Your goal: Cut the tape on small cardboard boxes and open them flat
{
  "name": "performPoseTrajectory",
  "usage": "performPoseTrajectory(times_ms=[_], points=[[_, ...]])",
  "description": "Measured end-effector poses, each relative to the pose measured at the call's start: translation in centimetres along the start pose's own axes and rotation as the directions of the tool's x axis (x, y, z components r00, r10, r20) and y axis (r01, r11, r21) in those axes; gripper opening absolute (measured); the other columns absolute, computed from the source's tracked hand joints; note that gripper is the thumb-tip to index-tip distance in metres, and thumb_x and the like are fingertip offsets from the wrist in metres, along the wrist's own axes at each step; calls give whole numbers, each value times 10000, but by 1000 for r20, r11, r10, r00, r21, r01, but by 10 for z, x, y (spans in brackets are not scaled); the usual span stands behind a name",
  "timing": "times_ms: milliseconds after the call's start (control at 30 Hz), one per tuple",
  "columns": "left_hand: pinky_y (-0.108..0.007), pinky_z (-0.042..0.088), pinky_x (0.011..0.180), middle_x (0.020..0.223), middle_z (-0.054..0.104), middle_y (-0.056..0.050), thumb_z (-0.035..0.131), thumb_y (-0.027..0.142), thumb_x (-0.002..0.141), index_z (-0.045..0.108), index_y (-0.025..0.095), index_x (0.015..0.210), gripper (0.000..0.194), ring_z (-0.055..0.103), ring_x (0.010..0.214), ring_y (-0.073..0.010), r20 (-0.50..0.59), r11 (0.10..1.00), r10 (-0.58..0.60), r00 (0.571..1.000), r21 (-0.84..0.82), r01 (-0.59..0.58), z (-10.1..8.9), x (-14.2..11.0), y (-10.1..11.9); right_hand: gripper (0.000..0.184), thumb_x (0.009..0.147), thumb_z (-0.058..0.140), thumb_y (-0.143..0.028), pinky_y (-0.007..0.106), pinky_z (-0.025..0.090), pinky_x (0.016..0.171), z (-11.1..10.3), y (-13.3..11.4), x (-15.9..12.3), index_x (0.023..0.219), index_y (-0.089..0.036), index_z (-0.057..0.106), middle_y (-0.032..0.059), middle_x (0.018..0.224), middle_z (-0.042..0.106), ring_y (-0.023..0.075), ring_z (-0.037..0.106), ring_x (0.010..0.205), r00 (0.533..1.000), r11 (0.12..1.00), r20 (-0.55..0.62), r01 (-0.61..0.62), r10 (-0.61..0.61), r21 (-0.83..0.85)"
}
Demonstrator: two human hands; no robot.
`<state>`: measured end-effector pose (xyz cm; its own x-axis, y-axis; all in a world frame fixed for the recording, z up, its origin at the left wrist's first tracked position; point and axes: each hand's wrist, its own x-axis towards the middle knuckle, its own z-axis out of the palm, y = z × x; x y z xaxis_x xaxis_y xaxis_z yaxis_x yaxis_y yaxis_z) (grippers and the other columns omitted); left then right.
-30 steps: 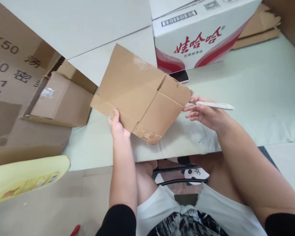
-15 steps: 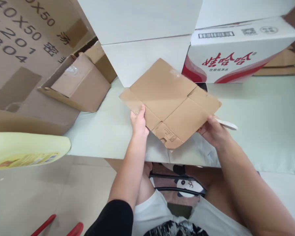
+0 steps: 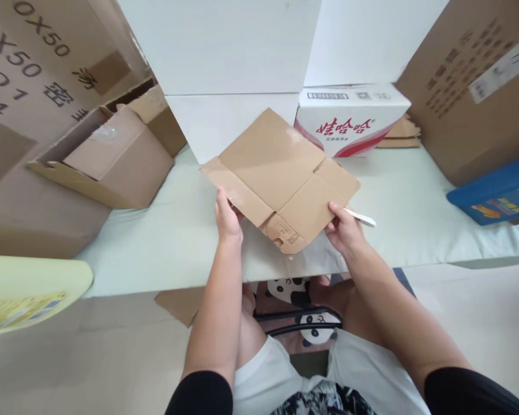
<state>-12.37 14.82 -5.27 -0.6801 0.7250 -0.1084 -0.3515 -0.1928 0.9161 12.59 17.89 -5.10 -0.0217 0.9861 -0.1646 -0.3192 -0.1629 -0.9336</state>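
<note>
A creased, flattened cardboard box [image 3: 277,167] is held up, tilted, above the pale green cloth surface. At its left flap, my left hand [image 3: 228,216] grips the edge, thumb on top and fingers underneath. My right hand [image 3: 345,229] pinches the right edge in the same way. Out of that right hand sticks a slim white tool [image 3: 361,217], pointing right; its kind I cannot make out. A small printed tab with a cut-out shows on the cardboard's near corner.
White cartons [image 3: 233,52] stand behind, beside a red-and-white printed water carton [image 3: 346,118]. Brown boxes [image 3: 125,150] crowd the left, near a pale yellow bottle [image 3: 30,291]. Right are a large brown carton [image 3: 471,86] and a blue package [image 3: 497,193]. The cloth-covered surface [image 3: 155,253] ends before my lap.
The view has shifted, bringing the large brown carton and blue package in at right. The left flap of the cardboard is bent up more. Both hands keep their hold.
</note>
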Motion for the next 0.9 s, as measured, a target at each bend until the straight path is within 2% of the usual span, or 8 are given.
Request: performPoseTrajectory(times_ms=[167,333,400,467,600,733,833,900], points=[[-269,498,568,962,721,-80,507,633,859,582,219,982,438,729,679,-191,13,988,-153,988,25,152,-4,3,14,418,567,873,-472,234,232,285,-65,-38,-30,769,-260,575,-61,593,572,63,364,363,946,973,-230,219,-229,-67],[-236,464,515,702,648,-11,548,597,785,557,224,837,377,646,527,-144,66,977,-212,975,29,211,5,0,13,336,668,877,-437,342,247,309,-148,-84,-51,713,-369,551,-50,586,553,143,410,386,717,858,-471,442,-513,-261],[-237,466,511,680,647,-9,561,588,780,556,224,818,366,643,517,-145,99,977,-209,973,57,205,11,-4,8,273,737,846,-446,399,278,338,-172,-95,-47,728,-437,574,-47,645,599,170,450,401,625,810,-515,468,-586,-353],[-238,471,508,673,652,-11,568,571,775,555,221,801,351,641,512,-144,123,975,-213,969,93,202,17,-7,3,232,780,820,-493,449,330,370,-188,-101,-34,754,-465,592,-37,737,648,192,511,439,572,761,-503,462,-648,-455],[-225,477,500,674,650,-9,589,571,737,558,211,784,364,644,519,-135,153,963,-228,962,181,199,24,-11,-5,269,819,803,-554,428,498,500,-199,-114,25,862,-392,592,0,905,674,165,608,541,574,696,-431,393,-696,-601],[-212,480,497,659,641,1,623,580,697,559,206,779,388,652,527,-134,155,950,-232,960,248,190,27,-10,-11,220,885,725,-329,308,438,474,-186,-147,125,944,-282,519,4,903,604,61,517,469,510,732,-538,343,-671,-588],[-213,485,497,655,646,-1,617,589,692,566,206,772,395,657,528,-137,153,941,-236,960,284,186,27,-6,-16,136,935,569,-180,289,481,545,-169,-167,188,940,-273,470,-4,831,573,95,590,554,569,839,-630,240,-529,-488],[-215,488,496,653,646,-2,613,596,688,563,207,767,400,657,526,-137,156,937,-236,959,300,182,27,-3,-18,105,953,520,-200,288,520,598,-157,-166,200,955,-287,462,-16,794,566,115,639,628,617,872,-628,228,-473,-433]])
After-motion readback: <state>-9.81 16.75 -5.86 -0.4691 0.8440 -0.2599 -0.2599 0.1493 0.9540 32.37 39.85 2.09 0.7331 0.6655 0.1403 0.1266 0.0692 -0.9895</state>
